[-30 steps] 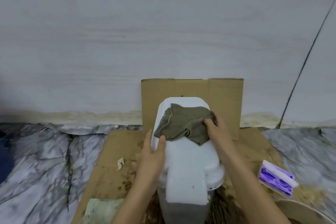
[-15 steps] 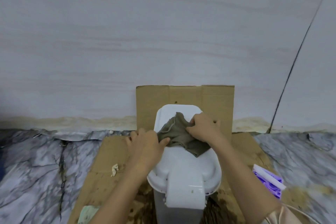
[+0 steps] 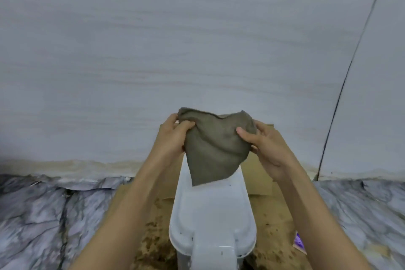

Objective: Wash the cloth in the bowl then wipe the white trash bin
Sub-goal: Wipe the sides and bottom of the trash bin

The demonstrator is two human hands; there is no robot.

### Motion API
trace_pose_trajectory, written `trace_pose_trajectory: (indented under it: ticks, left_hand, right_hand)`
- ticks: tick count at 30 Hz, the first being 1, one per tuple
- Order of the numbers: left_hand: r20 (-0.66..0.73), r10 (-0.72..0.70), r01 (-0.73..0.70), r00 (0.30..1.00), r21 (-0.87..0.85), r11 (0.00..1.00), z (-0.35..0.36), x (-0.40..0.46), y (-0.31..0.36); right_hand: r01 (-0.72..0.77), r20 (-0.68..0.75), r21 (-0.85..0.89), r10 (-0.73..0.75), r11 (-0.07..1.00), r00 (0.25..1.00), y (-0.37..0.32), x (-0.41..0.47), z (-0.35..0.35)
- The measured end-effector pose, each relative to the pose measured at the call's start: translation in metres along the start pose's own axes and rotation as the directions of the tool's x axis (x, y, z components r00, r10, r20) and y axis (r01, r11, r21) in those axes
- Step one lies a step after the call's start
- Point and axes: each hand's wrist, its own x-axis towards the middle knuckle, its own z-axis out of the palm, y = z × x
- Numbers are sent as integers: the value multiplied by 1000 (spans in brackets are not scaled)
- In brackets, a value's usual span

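Observation:
A grey-brown cloth [image 3: 213, 147] hangs in the air above the white trash bin [image 3: 211, 212], stretched between both hands. My left hand [image 3: 174, 136] pinches its upper left corner and my right hand [image 3: 264, 146] grips its upper right edge. The cloth's lower tip dangles just over the far part of the bin's closed lid. The bin stands low in the middle of the view with its lid tab toward me. No bowl shows in the view.
Stained brown cardboard [image 3: 271, 221] lies under the bin and leans on the pale wall [image 3: 197, 50] behind it. Marbled grey floor [image 3: 39, 215] spreads to both sides. A purple and white object [image 3: 299, 243] peeks out at lower right.
The cloth has been lifted off the bin lid and spread between both hands. My left hand left the bin's side and took hold of the cloth. The view tilted up.

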Motion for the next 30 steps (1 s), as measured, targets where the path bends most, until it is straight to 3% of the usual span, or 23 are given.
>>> trace_pose_trajectory:
  ticks: [4,7,10,12,13,15,16,18,20,21,23,25,27,30]
  left_hand:
    - [35,162,-165,986,102,981,0,-11,15]
    - [94,192,-211,977,278,937,-10,-37,-14]
    - [109,223,-246,969,542,804,-19,-38,-58]
    - [92,229,-229,969,682,694,-24,-22,-78]
    - [89,195,-196,977,737,647,-24,-14,-83]
    - [107,92,-140,990,826,546,-25,1,-94]
    - [77,92,-115,993,834,540,-24,5,-95]
    - [-16,151,-86,988,764,639,-22,1,-94]
    - [-81,201,-111,976,611,784,-16,-19,-94]
    - [-102,213,-124,972,550,826,-15,-29,-95]
    - [-114,238,-159,964,468,869,-13,-46,-100]
    - [-102,202,-148,974,390,909,-12,-59,-105]
    - [-25,163,-143,986,364,920,-12,-65,-113]
    - [101,104,-131,989,325,937,-13,-65,-127]
  right_hand:
    - [110,-71,-33,-112,993,991,-3,-8,-5]
    - [-5,-119,-174,-16,985,993,32,-21,-15]
    - [-124,-137,-354,80,927,987,70,-35,-11]
    - [-162,-263,-605,-4,780,965,87,-33,-5]
    - [-157,-292,-748,-108,645,950,91,-31,-1]
    - [-13,-147,-927,-331,374,932,88,-29,11]
    - [111,9,-951,-331,289,944,85,-27,19]
    - [305,283,-924,-126,229,951,87,-26,38]
    - [329,354,-925,113,192,929,98,-29,46]
    - [317,343,-932,145,178,928,104,-34,46]
    - [336,351,-931,95,139,932,112,-52,40]
    - [377,376,-926,-48,26,925,121,-76,31]
    - [311,305,-949,-93,54,948,125,-96,26]
    - [201,201,-971,-11,128,980,116,-86,24]
